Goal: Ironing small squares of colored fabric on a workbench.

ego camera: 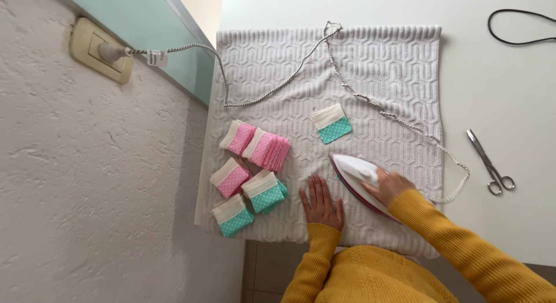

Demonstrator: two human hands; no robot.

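My right hand (389,186) grips the handle of a white and pink iron (354,174) resting on a white textured towel (370,77). Flat on the towel just left of the iron lies my left hand (320,203), fingers spread and holding nothing. A teal dotted patch with a cream band (332,124) sits alone above the iron. Any fabric under the iron is hidden.
Pink dotted patches (258,145) and teal dotted patches (255,200) lie in piles at the towel's left. The iron's braided cord (272,86) runs across the towel to a wall socket (99,50). Scissors (490,163) and a black cable (520,28) lie on the white table at right.
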